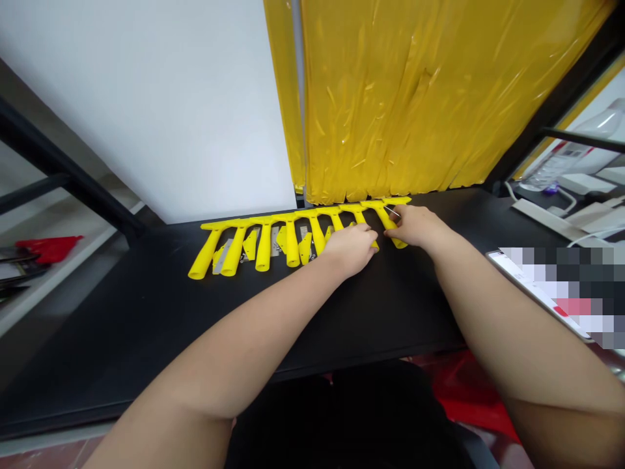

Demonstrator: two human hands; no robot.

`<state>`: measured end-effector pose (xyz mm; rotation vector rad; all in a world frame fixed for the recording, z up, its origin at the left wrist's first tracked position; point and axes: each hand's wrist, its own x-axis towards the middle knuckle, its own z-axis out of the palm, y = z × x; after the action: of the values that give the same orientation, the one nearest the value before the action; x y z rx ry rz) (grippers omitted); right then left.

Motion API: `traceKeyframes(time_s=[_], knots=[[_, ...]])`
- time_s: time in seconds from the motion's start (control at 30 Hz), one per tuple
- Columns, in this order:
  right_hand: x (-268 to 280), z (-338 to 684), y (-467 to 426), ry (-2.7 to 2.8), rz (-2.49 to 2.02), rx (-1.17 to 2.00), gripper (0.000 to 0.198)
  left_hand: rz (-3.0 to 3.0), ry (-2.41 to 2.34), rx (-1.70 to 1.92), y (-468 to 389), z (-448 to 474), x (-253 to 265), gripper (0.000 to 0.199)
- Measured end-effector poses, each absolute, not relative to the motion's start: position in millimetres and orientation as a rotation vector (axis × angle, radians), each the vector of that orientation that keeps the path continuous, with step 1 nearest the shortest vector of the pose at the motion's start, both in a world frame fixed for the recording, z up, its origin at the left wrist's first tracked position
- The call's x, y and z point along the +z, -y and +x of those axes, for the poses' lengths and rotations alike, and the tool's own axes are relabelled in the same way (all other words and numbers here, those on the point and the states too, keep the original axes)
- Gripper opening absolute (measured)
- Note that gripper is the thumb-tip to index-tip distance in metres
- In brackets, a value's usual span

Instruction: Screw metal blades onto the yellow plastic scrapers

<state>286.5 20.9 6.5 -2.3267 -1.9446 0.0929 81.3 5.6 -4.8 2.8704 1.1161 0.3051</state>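
Observation:
A row of yellow plastic T-shaped tool handles (263, 247) lies side by side, hollow ends toward me. Between them are small yellow triangular plates (305, 247), flat grey metal blades (224, 257) and tiny metal bits. My left hand (351, 247) is curled over the right part of the row, fingertips by a handle end; what it grips is hidden. At the rightmost handle (388, 221), my right hand (413, 226) pinches a thin, shiny metal piece (392, 212) near the crossbar. Its exact kind is too small to tell.
The handles lie on a black tabletop (161, 319). Behind it stand a white panel (170, 98) and yellow plastic wrapping (390, 98). A phone (537, 296) lies to the right, near white power strips (551, 218) and a clear bottle (571, 153). Black frame bars (73, 182) rise at both sides.

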Motion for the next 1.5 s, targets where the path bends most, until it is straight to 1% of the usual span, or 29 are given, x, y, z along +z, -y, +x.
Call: traceKeyframes(time_s=[0.17,0.3,0.4,0.53,0.6,0.67,0.73,0.8,0.9,1.03,1.23,1.43,1.5], knots=[[5.4,288.0,-21.4,1.966,-2.315,0.066,0.04,2.859,-1.138,0.322,-4.2,82.7,-6.1,0.032],[3.6,290.1,-21.6,1.956,-2.283,0.062,0.039,2.871,-1.137,0.331,7.5,71.6,8.3,0.037],[5.7,289.9,-19.2,1.911,-2.179,0.018,0.031,2.914,-1.129,0.33,21.7,47.9,27.0,0.028],[11.1,278.7,-10.8,1.872,-1.939,0.01,0.018,2.899,-1.133,0.372,33.6,-2.4,40.0,0.022],[12.5,265.7,-4.9,1.944,-1.768,0.069,0.014,2.935,-1.105,0.423,32.1,-28.0,35.6,0.023],[13.0,248.2,1.0,2.031,-1.618,0.152,0.01,2.917,-1.068,0.556,26.7,-48.0,25.6,0.025],[13.4,228.8,5.3,2.094,-1.558,0.201,0.006,2.854,-1.003,0.643,20.2,-59.9,14.1,0.029],[14.4,211.1,7.0,2.154,-1.574,0.192,0.004,2.822,-0.956,0.647,15.0,-64.5,4.5,0.032],[17.1,193.1,4.4,2.198,-1.708,0.135,0.01,2.831,-0.932,0.573,10.9,-64.1,-3.1,0.038],[20.5,182.5,-1.8,2.255,-1.896,0.082,0.027,2.849,-0.921,0.499,8.9,-62.7,-5.7,0.044],[19.9,174.2,-1.5,2.276,-2.038,0.061,0.046,2.854,-0.909,0.461,8.1,-63.9,-5.5,0.042],[16.5,176.0,5.5,2.228,-2.008,0.047,0.039,2.838,-0.925,0.404,9.1,-63.5,-3.5,0.04],[15.0,176.1,6.4,2.222,-2.002,0.06,0.041,2.841,-0.937,0.397,9.5,-63.0,-2.9,0.04]])
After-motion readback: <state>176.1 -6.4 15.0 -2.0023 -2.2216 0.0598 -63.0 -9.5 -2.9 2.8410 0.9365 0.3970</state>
